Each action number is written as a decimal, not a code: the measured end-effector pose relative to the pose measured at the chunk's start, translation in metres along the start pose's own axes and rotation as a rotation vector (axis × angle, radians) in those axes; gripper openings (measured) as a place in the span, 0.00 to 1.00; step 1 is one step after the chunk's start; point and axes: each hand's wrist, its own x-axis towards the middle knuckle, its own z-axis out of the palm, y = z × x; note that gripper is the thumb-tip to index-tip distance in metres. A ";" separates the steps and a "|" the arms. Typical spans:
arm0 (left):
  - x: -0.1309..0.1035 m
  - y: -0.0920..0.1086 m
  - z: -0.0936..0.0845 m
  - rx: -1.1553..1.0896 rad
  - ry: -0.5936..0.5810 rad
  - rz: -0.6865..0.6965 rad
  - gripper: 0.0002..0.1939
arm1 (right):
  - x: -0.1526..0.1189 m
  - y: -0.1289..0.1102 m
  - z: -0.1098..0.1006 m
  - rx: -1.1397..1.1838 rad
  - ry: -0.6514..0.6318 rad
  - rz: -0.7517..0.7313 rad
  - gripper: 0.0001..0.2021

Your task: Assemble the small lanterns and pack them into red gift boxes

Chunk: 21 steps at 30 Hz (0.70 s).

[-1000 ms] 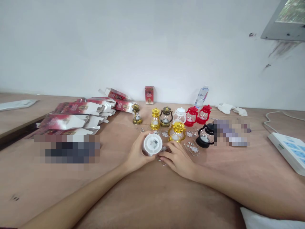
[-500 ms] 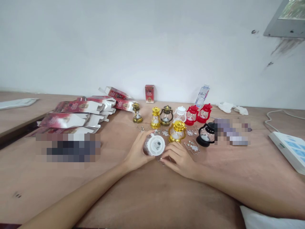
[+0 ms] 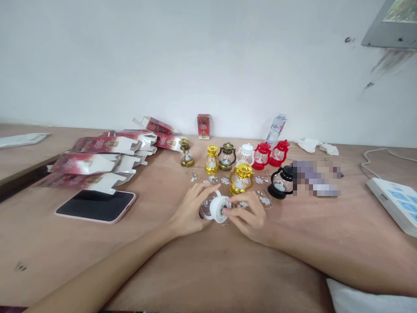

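A white lantern (image 3: 219, 209) lies on its side in my left hand (image 3: 192, 211), its round base turned toward me and to the right. The fingers of my left hand wrap round its clear body. My right hand (image 3: 249, 215) has thumb and fingertips pinched at the opening in the base; whatever they grip is too small to make out. Just beyond the hands stand a gold lantern (image 3: 241, 179) and a black lantern (image 3: 282, 182). Small metal parts and white pieces (image 3: 265, 201) lie on the table around them.
Behind are more lanterns, including a red one (image 3: 261, 155), an upright red box (image 3: 203, 127) and a bottle (image 3: 276, 128). Flattened red boxes (image 3: 86, 164) and a phone (image 3: 96, 206) lie left. A white power strip (image 3: 394, 206) sits right, near crumpled tissue (image 3: 308, 144).
The white lantern has tilted, its base now turned more to the right and slightly lower. My right fingertips have moved from beside the base onto its opening.
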 end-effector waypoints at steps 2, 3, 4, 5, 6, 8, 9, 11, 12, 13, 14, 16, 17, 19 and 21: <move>0.000 0.000 0.000 0.001 0.000 -0.011 0.37 | -0.001 0.000 0.000 0.002 -0.036 0.010 0.07; 0.000 0.000 0.000 -0.006 0.000 -0.017 0.36 | -0.001 0.000 0.000 0.009 -0.049 0.016 0.08; 0.001 0.000 0.000 -0.018 0.006 -0.022 0.35 | -0.001 -0.001 0.000 0.018 -0.060 0.023 0.08; 0.001 -0.001 0.000 -0.038 0.017 -0.030 0.34 | -0.001 -0.001 0.000 0.028 -0.065 0.032 0.09; 0.000 -0.001 0.000 -0.064 0.035 -0.041 0.34 | -0.001 -0.001 -0.001 0.037 -0.066 0.044 0.10; 0.000 -0.003 0.001 -0.134 0.085 -0.071 0.32 | -0.001 -0.001 -0.001 0.051 -0.059 0.077 0.10; 0.000 -0.004 0.001 -0.172 0.114 -0.093 0.32 | -0.001 -0.001 -0.001 0.053 -0.049 0.094 0.10; -0.001 -0.006 0.003 -0.242 0.175 -0.137 0.32 | -0.001 0.000 0.001 0.046 -0.047 0.113 0.07; -0.001 -0.006 0.003 -0.270 0.203 -0.157 0.32 | -0.001 0.001 0.002 0.037 -0.067 0.111 0.05; -0.001 -0.007 0.004 -0.291 0.227 -0.176 0.32 | -0.001 0.002 0.004 0.023 -0.102 0.106 0.05; -0.001 -0.008 0.005 -0.305 0.247 -0.190 0.31 | 0.000 0.002 0.005 0.005 -0.150 0.096 0.05; -0.001 -0.008 0.005 -0.331 0.266 -0.207 0.29 | 0.000 0.004 0.008 -0.052 -0.261 0.077 0.05; -0.001 -0.007 0.005 -0.341 0.265 -0.213 0.29 | 0.000 0.004 0.010 -0.089 -0.315 0.070 0.05; 0.000 -0.006 0.005 -0.350 0.261 -0.217 0.29 | 0.001 0.004 0.012 -0.158 -0.414 0.062 0.07; 0.000 -0.005 0.005 -0.348 0.257 -0.222 0.29 | 0.003 0.004 0.014 -0.200 -0.487 0.069 0.09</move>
